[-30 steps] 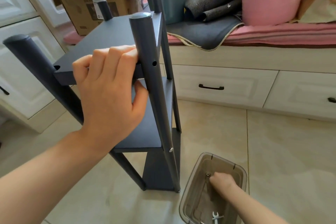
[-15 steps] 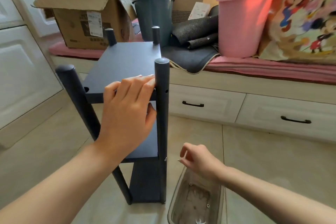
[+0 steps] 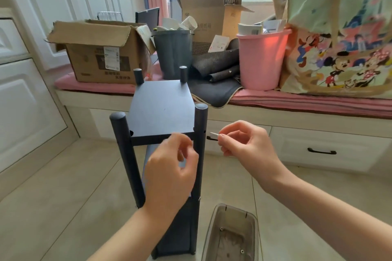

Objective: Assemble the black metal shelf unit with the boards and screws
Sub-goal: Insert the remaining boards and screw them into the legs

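Observation:
The black shelf unit [image 3: 161, 110] stands upright on the floor, its top board set between four round posts. The near right post [image 3: 200, 121] shows an empty screw hole level with that board. My right hand [image 3: 246, 144] pinches a silver screw [image 3: 213, 135], its tip pointing left at that hole, a short way from the post. My left hand [image 3: 171, 167] hovers in front of the board's near edge, fingers loosely curled, holding nothing that I can see. Lower boards are partly hidden behind my left arm.
A clear plastic box [image 3: 231, 237] with a few small fittings sits on the floor at the shelf's right foot. Behind, a cushioned window bench carries a cardboard box [image 3: 99, 53], a dark bin [image 3: 172, 53], a pink bucket [image 3: 262, 61] and a cartoon bag [image 3: 339, 44].
My right hand rose from the plastic box with a screw and brought it beside the near right post. My left hand let go of the top board and drew back.

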`<act>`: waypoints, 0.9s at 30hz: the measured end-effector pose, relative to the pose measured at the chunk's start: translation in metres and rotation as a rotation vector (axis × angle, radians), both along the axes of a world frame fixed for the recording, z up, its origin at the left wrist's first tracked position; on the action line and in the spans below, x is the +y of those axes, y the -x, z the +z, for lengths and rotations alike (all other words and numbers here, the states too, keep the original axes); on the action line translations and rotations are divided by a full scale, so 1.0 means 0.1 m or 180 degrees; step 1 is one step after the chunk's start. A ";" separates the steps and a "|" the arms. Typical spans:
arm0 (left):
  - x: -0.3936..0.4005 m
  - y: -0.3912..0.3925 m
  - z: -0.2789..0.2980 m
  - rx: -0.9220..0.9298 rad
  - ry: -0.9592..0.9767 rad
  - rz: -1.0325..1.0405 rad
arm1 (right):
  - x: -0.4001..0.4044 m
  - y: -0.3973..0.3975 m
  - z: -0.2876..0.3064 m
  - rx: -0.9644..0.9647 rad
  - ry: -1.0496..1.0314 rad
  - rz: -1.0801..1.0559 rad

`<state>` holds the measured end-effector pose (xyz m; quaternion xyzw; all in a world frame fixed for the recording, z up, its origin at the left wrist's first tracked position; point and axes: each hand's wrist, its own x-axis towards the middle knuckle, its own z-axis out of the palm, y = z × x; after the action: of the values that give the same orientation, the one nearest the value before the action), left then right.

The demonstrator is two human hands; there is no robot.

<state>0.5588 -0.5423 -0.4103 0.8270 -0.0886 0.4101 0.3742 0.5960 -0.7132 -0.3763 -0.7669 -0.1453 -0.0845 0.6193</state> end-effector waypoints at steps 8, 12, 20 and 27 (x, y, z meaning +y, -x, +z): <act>-0.01 -0.20 -0.09 0.2211 0.2719 -0.0719 | 0.01 0.11 -0.07 -0.0149 -0.0439 -0.0036; 0.05 -0.27 -0.07 0.1896 0.2906 -0.1143 | 0.04 0.12 -0.10 -0.0104 -0.0514 0.0118; 0.07 -0.37 -0.09 0.1683 0.2998 -0.1460 | 0.02 0.08 -0.08 -0.0053 -0.0649 0.0086; 0.06 -0.40 -0.12 0.1618 0.2984 -0.1270 | 0.03 0.07 -0.10 -0.0071 -0.0588 0.0117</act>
<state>0.5984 -0.5367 -0.4222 0.6124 0.0413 0.1151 0.7810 0.5892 -0.7102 -0.3866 -0.7027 -0.1578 -0.0947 0.6872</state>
